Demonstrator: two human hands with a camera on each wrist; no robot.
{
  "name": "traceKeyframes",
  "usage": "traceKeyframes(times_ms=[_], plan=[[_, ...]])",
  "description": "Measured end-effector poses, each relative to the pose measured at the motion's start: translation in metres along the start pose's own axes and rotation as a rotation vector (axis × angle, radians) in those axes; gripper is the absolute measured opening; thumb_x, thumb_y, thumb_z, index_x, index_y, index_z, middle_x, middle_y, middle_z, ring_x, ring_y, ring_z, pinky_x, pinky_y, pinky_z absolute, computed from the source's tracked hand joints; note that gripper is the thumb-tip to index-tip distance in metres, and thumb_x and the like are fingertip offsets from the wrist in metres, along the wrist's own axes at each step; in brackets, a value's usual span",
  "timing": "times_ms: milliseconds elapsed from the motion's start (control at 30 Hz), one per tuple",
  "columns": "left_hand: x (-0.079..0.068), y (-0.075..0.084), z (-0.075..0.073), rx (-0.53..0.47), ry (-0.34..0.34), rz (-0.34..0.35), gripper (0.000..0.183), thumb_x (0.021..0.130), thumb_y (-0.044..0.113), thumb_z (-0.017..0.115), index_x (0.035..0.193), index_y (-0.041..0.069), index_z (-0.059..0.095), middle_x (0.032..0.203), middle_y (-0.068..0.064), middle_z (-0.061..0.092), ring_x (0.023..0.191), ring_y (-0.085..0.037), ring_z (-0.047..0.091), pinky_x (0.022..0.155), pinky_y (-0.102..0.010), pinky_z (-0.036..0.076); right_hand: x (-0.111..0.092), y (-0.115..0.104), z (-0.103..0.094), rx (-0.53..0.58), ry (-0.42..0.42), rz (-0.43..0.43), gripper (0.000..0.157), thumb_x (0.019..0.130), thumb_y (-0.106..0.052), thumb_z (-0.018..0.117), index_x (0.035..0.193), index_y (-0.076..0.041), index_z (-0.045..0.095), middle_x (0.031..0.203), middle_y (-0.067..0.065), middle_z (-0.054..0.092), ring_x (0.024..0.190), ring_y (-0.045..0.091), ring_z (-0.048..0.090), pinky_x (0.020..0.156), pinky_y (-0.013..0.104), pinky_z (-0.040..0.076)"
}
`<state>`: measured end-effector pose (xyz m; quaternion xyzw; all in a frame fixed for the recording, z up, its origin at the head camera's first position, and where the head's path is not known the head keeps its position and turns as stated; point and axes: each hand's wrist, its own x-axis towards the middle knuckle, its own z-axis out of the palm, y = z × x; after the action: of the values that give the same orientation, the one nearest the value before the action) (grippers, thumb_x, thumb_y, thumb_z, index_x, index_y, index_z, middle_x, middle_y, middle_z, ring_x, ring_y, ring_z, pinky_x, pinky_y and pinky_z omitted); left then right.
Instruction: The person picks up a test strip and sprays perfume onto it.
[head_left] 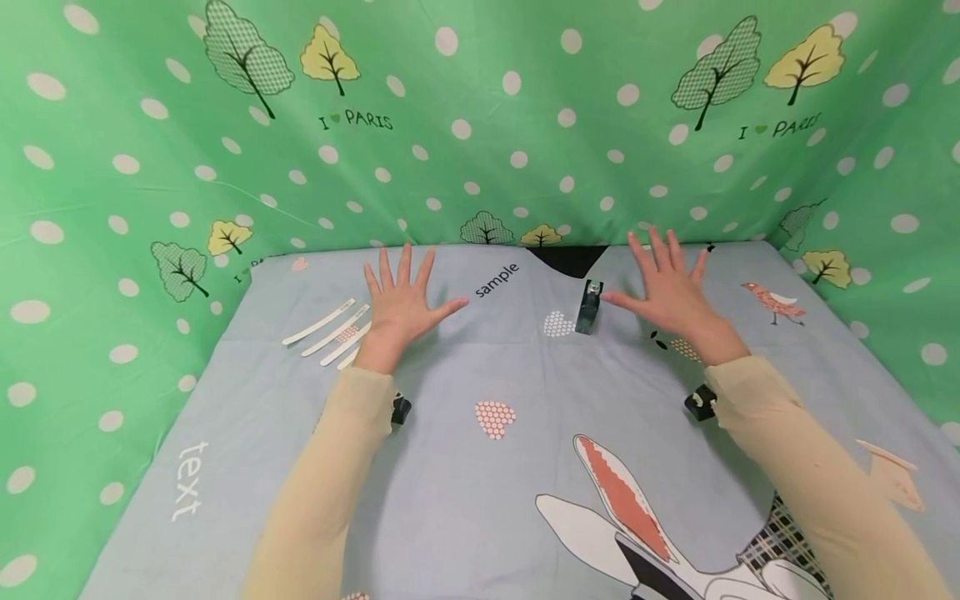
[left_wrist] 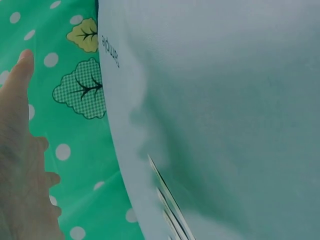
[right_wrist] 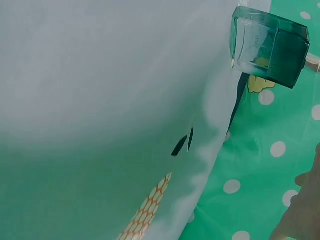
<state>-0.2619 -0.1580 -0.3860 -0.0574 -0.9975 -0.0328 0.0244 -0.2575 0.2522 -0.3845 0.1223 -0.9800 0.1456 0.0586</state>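
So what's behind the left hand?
In the head view, two curved white strips go behind the left hand, which covers their far ends. The left wrist view shows some tips.

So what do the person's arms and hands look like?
The left sleeve and right sleeve are long, plain and pale cream, reaching the wrists. A small black thing shows beside the left cuff, another beside the right. The left grip and right grip are ordinary five-fingered hands, with no gloves.

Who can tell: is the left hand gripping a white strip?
No: the head view shows the left hand spread, gripping none of the white strips.
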Motion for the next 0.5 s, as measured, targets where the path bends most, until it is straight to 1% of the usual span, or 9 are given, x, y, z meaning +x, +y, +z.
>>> traceKeyframes(times_ms=[133, 233, 367, 500], plan=[[-0.001, -0.001, 0.001, -0.002, -0.009, -0.004, 0.105, 0.081, 0.089, 0.036, 0.161, 0.030, 0.002, 0.169, -0.010, -0.008, 0.151, -0.046, -0.017, 0.120, -0.069, -0.011, 0.002, -0.002, 0.004, 0.012, 0.008, -0.007, 0.107, 0.085, -0.078, 0.053, 0.162, -0.025, 0.001, 0.169, 0.008, -0.011, 0.154, 0.042, -0.010, 0.109, 0.081, -0.013], [-0.002, -0.002, 0.002, -0.002, -0.012, -0.007, 0.105, 0.081, 0.090, 0.035, 0.161, 0.031, 0.001, 0.169, -0.010, -0.008, 0.152, -0.046, -0.017, 0.120, -0.069, -0.011, 0.003, -0.004, 0.007, 0.023, 0.009, -0.011, 0.108, 0.084, -0.077, 0.055, 0.162, -0.024, 0.002, 0.169, 0.010, -0.010, 0.155, 0.042, -0.009, 0.110, 0.081, -0.014], [-0.002, -0.002, 0.003, 0.001, -0.010, -0.007, 0.105, 0.081, 0.090, 0.035, 0.161, 0.031, 0.001, 0.169, -0.011, -0.004, 0.152, -0.046, -0.016, 0.121, -0.068, -0.010, 0.005, -0.006, 0.011, 0.033, 0.000, -0.012, 0.109, 0.083, -0.077, 0.056, 0.162, -0.025, 0.002, 0.169, 0.012, -0.007, 0.155, 0.039, -0.011, 0.111, 0.080, -0.013], [-0.002, -0.003, 0.003, 0.002, -0.001, -0.007, 0.105, 0.081, 0.089, 0.036, 0.161, 0.030, 0.002, 0.169, -0.012, -0.001, 0.153, -0.047, -0.011, 0.121, -0.068, -0.008, 0.005, -0.008, 0.014, 0.049, -0.004, -0.015, 0.108, 0.083, -0.076, 0.058, 0.162, -0.026, 0.003, 0.169, 0.013, -0.005, 0.155, 0.038, -0.011, 0.112, 0.079, -0.013]])
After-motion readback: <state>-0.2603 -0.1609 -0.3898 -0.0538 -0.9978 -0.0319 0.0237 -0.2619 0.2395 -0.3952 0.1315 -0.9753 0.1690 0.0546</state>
